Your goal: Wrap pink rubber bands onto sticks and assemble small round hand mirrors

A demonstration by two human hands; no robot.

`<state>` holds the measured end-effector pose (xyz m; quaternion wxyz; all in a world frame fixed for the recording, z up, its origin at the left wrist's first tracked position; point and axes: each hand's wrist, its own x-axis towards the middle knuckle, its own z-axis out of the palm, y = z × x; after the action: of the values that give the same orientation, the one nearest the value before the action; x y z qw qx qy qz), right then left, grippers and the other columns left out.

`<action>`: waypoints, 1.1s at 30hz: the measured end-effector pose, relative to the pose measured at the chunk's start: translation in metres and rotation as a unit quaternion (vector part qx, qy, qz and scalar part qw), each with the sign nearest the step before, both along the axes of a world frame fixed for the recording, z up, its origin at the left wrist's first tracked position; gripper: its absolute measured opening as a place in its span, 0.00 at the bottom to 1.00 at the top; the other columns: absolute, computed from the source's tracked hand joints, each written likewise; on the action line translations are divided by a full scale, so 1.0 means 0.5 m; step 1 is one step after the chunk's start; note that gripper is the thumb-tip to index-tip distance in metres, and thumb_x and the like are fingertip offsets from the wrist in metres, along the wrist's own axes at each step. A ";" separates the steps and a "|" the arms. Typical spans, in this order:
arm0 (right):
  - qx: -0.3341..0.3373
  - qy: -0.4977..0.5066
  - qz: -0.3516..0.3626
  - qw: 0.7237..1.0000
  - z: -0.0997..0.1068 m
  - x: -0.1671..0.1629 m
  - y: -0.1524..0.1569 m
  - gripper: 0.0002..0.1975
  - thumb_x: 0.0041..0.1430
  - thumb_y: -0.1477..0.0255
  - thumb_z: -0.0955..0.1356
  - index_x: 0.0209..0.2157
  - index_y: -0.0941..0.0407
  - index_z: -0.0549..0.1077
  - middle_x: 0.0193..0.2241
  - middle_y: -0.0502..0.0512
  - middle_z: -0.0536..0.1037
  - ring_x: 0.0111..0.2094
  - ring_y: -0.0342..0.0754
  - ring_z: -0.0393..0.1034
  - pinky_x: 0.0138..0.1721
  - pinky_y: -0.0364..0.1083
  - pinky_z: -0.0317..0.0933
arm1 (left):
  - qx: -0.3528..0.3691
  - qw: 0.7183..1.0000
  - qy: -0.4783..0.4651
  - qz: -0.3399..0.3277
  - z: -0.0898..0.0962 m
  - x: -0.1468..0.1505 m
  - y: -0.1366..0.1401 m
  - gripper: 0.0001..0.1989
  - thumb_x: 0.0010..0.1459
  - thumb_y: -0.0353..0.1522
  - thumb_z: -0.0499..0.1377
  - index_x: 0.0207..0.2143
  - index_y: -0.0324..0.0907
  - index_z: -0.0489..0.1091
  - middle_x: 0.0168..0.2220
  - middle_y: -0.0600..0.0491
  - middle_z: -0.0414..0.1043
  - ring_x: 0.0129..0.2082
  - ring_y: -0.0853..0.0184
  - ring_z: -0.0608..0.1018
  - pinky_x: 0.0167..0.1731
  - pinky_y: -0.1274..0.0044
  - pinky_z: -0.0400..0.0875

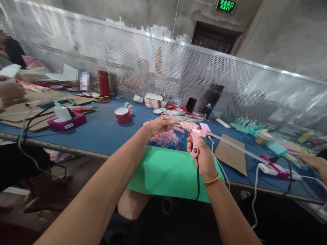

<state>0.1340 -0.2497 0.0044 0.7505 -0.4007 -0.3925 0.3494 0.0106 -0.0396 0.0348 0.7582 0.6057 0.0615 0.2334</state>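
Observation:
My right hand (205, 154) is wrapped around the handle of a pink hot glue gun (195, 141), its nozzle pointing left. From the gun's rear sticks a long translucent glue stick (235, 145), and a black cord hangs below the grip. Just left of the nozzle, my left hand (161, 125) has its fingertips pinched together; whatever is between them is too small to make out. Below that hand lies a tangle of thin pink, white and blue cords (167, 139). A green sheet (168, 170) spreads from the table edge over my lap.
Left stand a stack of red-rimmed round pieces (122, 114), a red bottle (103, 83) and a purple power strip (67, 121). Right are cardboard (232, 154), another purple strip (278, 168) and cables. A perforated metal screen (143, 58) runs behind. Other people's hands (11, 91) show at both sides.

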 end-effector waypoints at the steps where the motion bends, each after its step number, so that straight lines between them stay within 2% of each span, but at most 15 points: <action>1: 0.001 -0.001 0.000 1.000 -0.001 0.001 0.000 0.21 0.57 0.52 0.68 0.38 0.56 0.76 0.33 0.54 0.77 0.29 0.41 0.68 0.29 0.42 0.62 | 0.001 1.000 0.002 0.001 0.000 0.000 0.000 0.16 0.43 0.33 0.71 0.35 0.34 0.78 0.22 0.57 0.63 0.23 0.78 0.64 0.23 0.82 0.60; 7: 0.003 -0.005 -0.002 1.000 -0.011 0.009 0.001 0.20 0.59 0.53 0.67 0.41 0.55 0.76 0.35 0.54 0.77 0.30 0.41 0.68 0.30 0.43 0.63 | 0.012 1.000 0.003 0.000 0.001 0.001 -0.001 0.15 0.45 0.33 0.70 0.35 0.33 0.78 0.20 0.58 0.61 0.22 0.78 0.63 0.22 0.82 0.60; 13: 0.004 0.029 -0.016 0.999 0.004 0.008 -0.003 0.21 0.56 0.52 0.69 0.38 0.56 0.77 0.35 0.54 0.77 0.30 0.42 0.69 0.30 0.42 0.63 | 0.030 0.999 -0.020 -0.040 0.010 0.000 -0.014 0.11 0.48 0.33 0.69 0.34 0.36 0.78 0.19 0.58 0.61 0.22 0.76 0.65 0.26 0.79 0.67; 20: 0.031 0.028 -0.012 0.999 0.023 0.000 -0.007 0.19 0.58 0.54 0.67 0.40 0.55 0.76 0.36 0.55 0.77 0.32 0.43 0.69 0.32 0.43 0.64 | 0.027 0.998 -0.011 -0.046 0.007 0.001 -0.009 0.14 0.47 0.35 0.70 0.34 0.34 0.78 0.18 0.58 0.60 0.22 0.76 0.69 0.21 0.85 0.59; 25: 0.024 -0.052 -0.024 0.998 0.027 0.022 -0.027 0.22 0.60 0.52 0.65 0.41 0.55 0.76 0.34 0.56 0.77 0.30 0.43 0.67 0.30 0.44 0.62 | 0.004 1.000 -0.010 -0.019 0.012 -0.002 -0.008 0.15 0.45 0.34 0.71 0.34 0.33 0.77 0.19 0.58 0.63 0.21 0.78 0.66 0.22 0.83 0.62; 27: 0.001 -0.110 -0.078 0.991 0.035 0.066 -0.053 0.21 0.60 0.52 0.65 0.43 0.54 0.76 0.36 0.56 0.77 0.30 0.44 0.67 0.29 0.44 0.61 | -0.010 1.000 -0.010 -0.010 0.015 -0.004 -0.007 0.15 0.44 0.33 0.71 0.33 0.32 0.76 0.20 0.57 0.63 0.21 0.78 0.66 0.22 0.84 0.61; 29: -0.058 -0.203 -0.160 0.964 0.047 0.134 -0.086 0.22 0.58 0.51 0.66 0.44 0.53 0.76 0.39 0.56 0.78 0.31 0.45 0.68 0.29 0.44 0.60 | -0.019 1.000 -0.017 -0.015 0.018 -0.006 -0.005 0.14 0.45 0.33 0.71 0.32 0.32 0.75 0.20 0.57 0.62 0.22 0.78 0.65 0.21 0.84 0.61; 30: -0.090 -0.263 -0.200 0.940 0.053 0.176 -0.103 0.24 0.55 0.50 0.67 0.44 0.53 0.75 0.39 0.56 0.78 0.32 0.47 0.69 0.29 0.44 0.61 | -0.024 0.999 -0.023 -0.017 0.020 -0.008 -0.004 0.13 0.46 0.33 0.70 0.31 0.33 0.75 0.20 0.57 0.62 0.22 0.77 0.65 0.21 0.84 0.61; 32: -0.160 -0.389 -0.272 0.865 0.061 0.265 -0.132 0.28 0.51 0.47 0.69 0.45 0.54 0.75 0.39 0.58 0.78 0.36 0.51 0.71 0.34 0.47 0.64 | -0.039 0.999 -0.035 -0.013 0.024 -0.011 0.000 0.11 0.47 0.33 0.69 0.31 0.34 0.74 0.20 0.58 0.62 0.21 0.77 0.65 0.21 0.84 0.61; 33: -0.190 -0.446 -0.298 0.822 0.061 0.308 -0.144 0.29 0.52 0.46 0.67 0.44 0.54 0.76 0.40 0.59 0.79 0.38 0.54 0.72 0.37 0.50 0.64 | -0.050 0.998 -0.040 -0.007 0.025 -0.012 0.002 0.11 0.49 0.32 0.68 0.31 0.34 0.74 0.20 0.58 0.62 0.21 0.77 0.64 0.21 0.84 0.61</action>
<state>0.2878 -0.3215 0.0349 0.4698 -0.7451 -0.4717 -0.0406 0.0044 -0.0388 0.0473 0.7910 0.5578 0.0382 0.2485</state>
